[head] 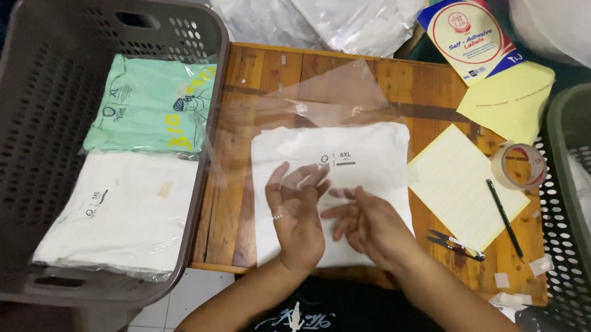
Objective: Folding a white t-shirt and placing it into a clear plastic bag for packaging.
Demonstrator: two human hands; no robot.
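Hands, left hand [296, 209] and right hand [368, 222], fingers apart, should press the folded white shirt [348, 160] flat on the bench [265, 74].

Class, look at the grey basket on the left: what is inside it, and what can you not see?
Inside the grey basket lie two bagged folded shirts: a mint green shirt at the far end and a white shirt nearer. They cover the basket floor; anything beneath them is hidden.
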